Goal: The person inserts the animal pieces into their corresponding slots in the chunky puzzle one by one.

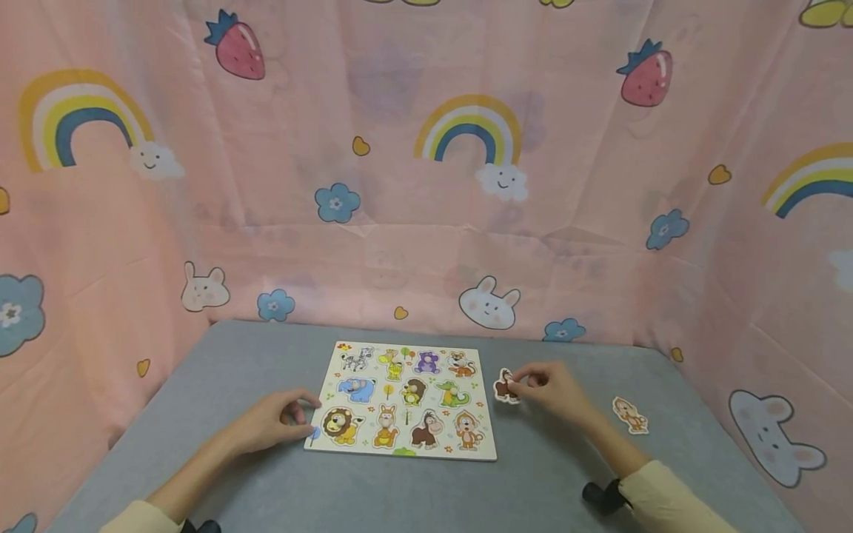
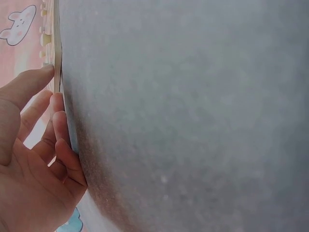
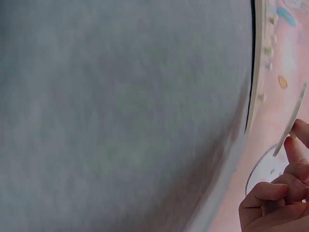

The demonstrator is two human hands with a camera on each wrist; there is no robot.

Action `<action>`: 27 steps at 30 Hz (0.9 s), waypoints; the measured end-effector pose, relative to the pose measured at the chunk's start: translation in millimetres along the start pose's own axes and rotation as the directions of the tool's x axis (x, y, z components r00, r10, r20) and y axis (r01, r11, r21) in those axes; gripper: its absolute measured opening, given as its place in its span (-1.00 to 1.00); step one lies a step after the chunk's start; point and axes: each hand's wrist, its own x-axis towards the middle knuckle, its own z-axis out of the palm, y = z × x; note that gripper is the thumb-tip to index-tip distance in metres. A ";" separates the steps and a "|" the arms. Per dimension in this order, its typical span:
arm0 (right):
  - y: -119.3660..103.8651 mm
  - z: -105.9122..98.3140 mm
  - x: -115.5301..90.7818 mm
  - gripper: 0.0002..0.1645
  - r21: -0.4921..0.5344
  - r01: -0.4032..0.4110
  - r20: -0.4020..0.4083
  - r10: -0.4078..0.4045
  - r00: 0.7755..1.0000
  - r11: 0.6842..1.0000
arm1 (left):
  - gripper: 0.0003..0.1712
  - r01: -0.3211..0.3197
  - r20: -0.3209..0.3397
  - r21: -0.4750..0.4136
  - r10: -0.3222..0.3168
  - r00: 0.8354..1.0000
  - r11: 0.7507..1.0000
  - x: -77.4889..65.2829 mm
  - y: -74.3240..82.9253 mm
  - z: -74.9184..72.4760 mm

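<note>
A wooden animal puzzle board (image 1: pixel 400 453) lies flat on the table, with lion, elephant, crocodile and other animals in rows. My left hand (image 1: pixel 276 423) rests at the board's left edge, thumb and forefinger spread along it. In the left wrist view, the thumb tip touches the board's side (image 2: pixel 57 53) and the other fingers are loosely bent. My right hand (image 1: pixel 549 389) pinches a gorilla puzzle piece (image 1: pixel 504 392) just beyond the board's right edge. Seen edge-on in the right wrist view, this thin piece (image 3: pixel 291 123) is tilted between thumb and fingertips.
A loose monkey puzzle piece (image 1: pixel 629 415) lies on the grey table (image 1: pixel 393 496), to the right of my right hand. Small knobs (image 3: pixel 268 51) stand up from the board. Pink patterned cloth (image 1: pixel 400 259) walls the table at the back and sides.
</note>
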 end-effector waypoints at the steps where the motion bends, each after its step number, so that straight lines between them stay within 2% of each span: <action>1: -1.2 2.4 -0.3 -0.89 0.000 0.004 0.011 -0.004 1.000 1.000 | -0.57 0.000 0.000 -0.002 0.000 1.000 1.000 0.0 -0.2 0.1; 18: -21.2 42.5 -3.6 -0.89 0.075 -0.001 0.086 -0.005 0.996 0.997 | -0.57 0.017 -0.011 -0.011 -0.017 1.000 1.000 -0.5 -3.1 1.5; 27: -32.3 59.4 -6.8 -0.89 0.116 -0.047 0.134 0.032 0.990 0.992 | -0.58 0.019 -0.008 -0.026 -0.019 1.000 0.999 -0.9 -1.4 1.0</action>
